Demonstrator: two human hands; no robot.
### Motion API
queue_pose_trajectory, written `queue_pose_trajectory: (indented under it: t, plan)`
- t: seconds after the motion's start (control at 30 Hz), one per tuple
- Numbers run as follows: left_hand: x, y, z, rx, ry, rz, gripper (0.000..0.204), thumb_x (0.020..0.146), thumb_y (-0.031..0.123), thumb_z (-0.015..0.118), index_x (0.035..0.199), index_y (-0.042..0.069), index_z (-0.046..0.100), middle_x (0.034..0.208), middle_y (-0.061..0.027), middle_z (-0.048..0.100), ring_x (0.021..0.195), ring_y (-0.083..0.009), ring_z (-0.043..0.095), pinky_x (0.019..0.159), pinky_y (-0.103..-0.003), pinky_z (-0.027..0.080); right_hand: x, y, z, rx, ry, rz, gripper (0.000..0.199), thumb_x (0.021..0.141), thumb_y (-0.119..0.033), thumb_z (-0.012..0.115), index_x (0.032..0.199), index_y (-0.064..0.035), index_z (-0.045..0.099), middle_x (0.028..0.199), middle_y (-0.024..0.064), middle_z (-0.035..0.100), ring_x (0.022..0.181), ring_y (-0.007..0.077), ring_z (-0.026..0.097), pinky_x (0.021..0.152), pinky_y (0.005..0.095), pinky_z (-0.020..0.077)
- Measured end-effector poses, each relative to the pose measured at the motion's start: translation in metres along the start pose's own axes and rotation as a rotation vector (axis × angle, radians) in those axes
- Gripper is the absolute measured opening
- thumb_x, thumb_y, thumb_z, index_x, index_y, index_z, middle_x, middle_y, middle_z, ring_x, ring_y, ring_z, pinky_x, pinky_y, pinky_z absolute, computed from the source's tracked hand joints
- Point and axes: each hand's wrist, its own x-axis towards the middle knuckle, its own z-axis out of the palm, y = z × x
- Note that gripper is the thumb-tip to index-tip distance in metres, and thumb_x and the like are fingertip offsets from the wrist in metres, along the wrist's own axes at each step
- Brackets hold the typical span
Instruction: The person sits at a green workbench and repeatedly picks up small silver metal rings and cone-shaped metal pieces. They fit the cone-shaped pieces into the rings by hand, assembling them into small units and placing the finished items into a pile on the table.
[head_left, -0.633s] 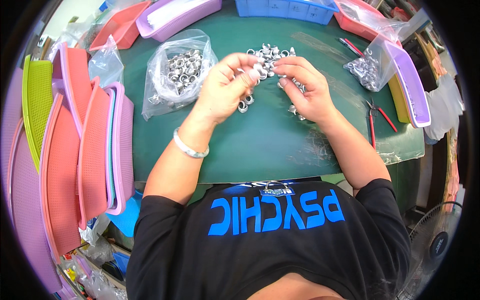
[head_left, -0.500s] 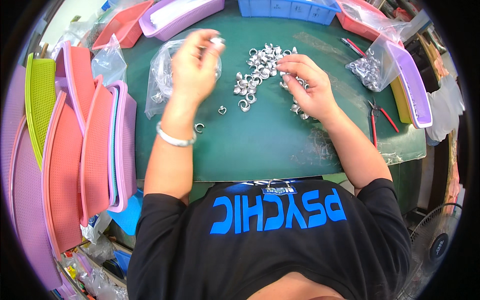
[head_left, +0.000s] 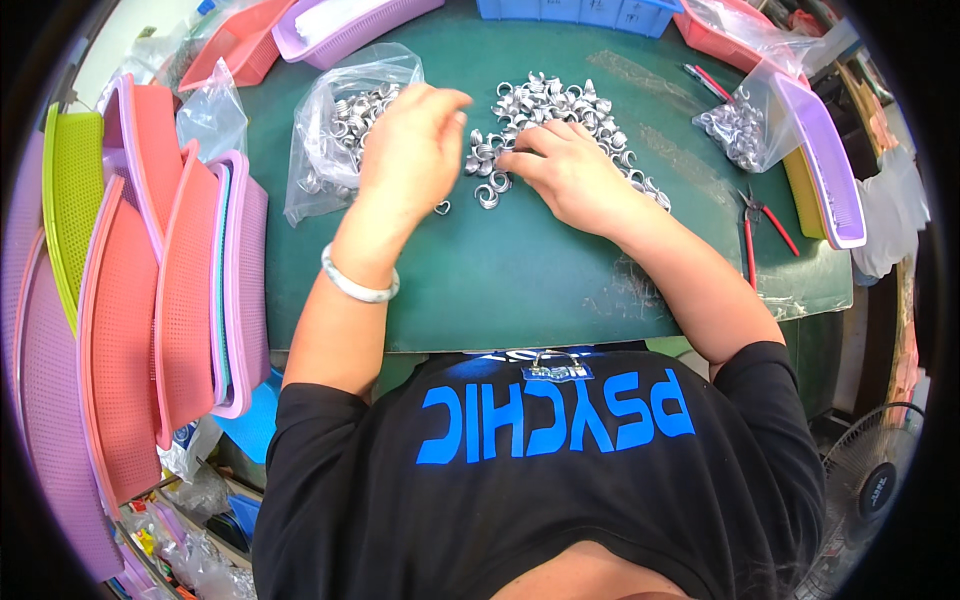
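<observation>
A heap of small shiny metal rings (head_left: pixel 560 110) lies on the green mat (head_left: pixel 500 280). My right hand (head_left: pixel 570 170) rests palm down on the heap's near edge, fingers spread over the rings. My left hand (head_left: pixel 410 150), with a pale bangle on the wrist, hovers between the heap and a clear plastic bag (head_left: pixel 335 130) holding more rings. Its fingers are loosely apart and I see nothing in them. One loose ring (head_left: pixel 441 208) lies on the mat beside it.
Stacked pink, purple and green mesh trays (head_left: pixel 150 280) stand at the left. A second bag of rings (head_left: pixel 735 130) and a purple tray (head_left: pixel 825 160) sit at the right. Red-handled pliers (head_left: pixel 762 225) lie near them. Blue and pink bins line the far edge.
My left hand went from the heap to the bag at the left, and has now come back partway toward the heap. My right hand stayed on the rings.
</observation>
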Motion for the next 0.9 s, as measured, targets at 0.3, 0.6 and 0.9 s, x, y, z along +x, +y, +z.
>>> queue_pose_trajectory:
  t: [0.3, 0.6, 0.9]
  plan:
    - [-0.015, 0.011, 0.031, -0.255, -0.215, -0.112, 0.021, 0.075, -0.002, 0.056, 0.095, 0.002, 0.06, 0.081, -0.0104, 0.058, 0.071, -0.0225, 0.058, 0.065, -0.03, 0.046, -0.001, 0.01, -0.004, 0.416, 0.138, 0.131, 0.009, 0.071, -0.002, 0.061, 0.079, -0.0034, 0.056, 0.079, 0.0067, 0.058, 0.078, 0.0223, 0.055, 0.071, 0.034, 0.0441]
    - [-0.016, 0.025, 0.033, -0.514, -0.12, -0.037, 0.021, 0.073, 0.0, 0.064, 0.094, 0.002, 0.06, 0.079, -0.0055, 0.056, 0.065, -0.0105, 0.055, 0.057, -0.023, 0.045, -0.007, 0.009, -0.019, 1.422, 0.11, 0.549, 0.015, 0.082, -0.011, 0.06, 0.092, -0.0014, 0.055, 0.085, 0.0042, 0.06, 0.076, 0.0095, 0.055, 0.072, 0.0229, 0.0447]
    - [-0.021, 0.031, 0.046, -0.942, -0.081, -0.212, 0.005, 0.078, 0.002, 0.062, 0.081, 0.0, 0.06, 0.079, -0.0049, 0.058, 0.07, -0.0124, 0.06, 0.063, -0.023, 0.048, -0.01, 0.007, -0.023, 1.459, 0.125, 0.538, 0.017, 0.086, -0.012, 0.053, 0.098, -0.0007, 0.058, 0.083, 0.0025, 0.06, 0.07, 0.0086, 0.054, 0.066, 0.0219, 0.0456]
